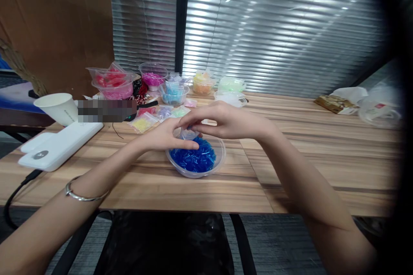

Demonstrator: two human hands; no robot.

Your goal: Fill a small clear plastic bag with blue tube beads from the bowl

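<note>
A round clear plastic bowl point(220, 161) stands on the table in front of me, filled with short, shiny blue tube-like pieces point(196, 157). Over its far side is a small clear plastic bag point(188, 133), mostly covered by my fingers. My left hand point(169, 134) holds the bag from the left, its thumb stretched above the blue pieces. From the right, my right hand point(217, 119) arches over, with its fingers bent down onto the bag. The fingertips are partly hidden, and I cannot make out what is inside the bag.
Behind the hands lie small bags of coloured pieces point(142, 123). Tubs of red and pink point(114, 86), magenta point(152, 78), light blue point(173, 93) and orange point(202, 85) stand farther back. To the left are a paper cup point(58, 107) and a white device point(61, 146) with a cable.
</note>
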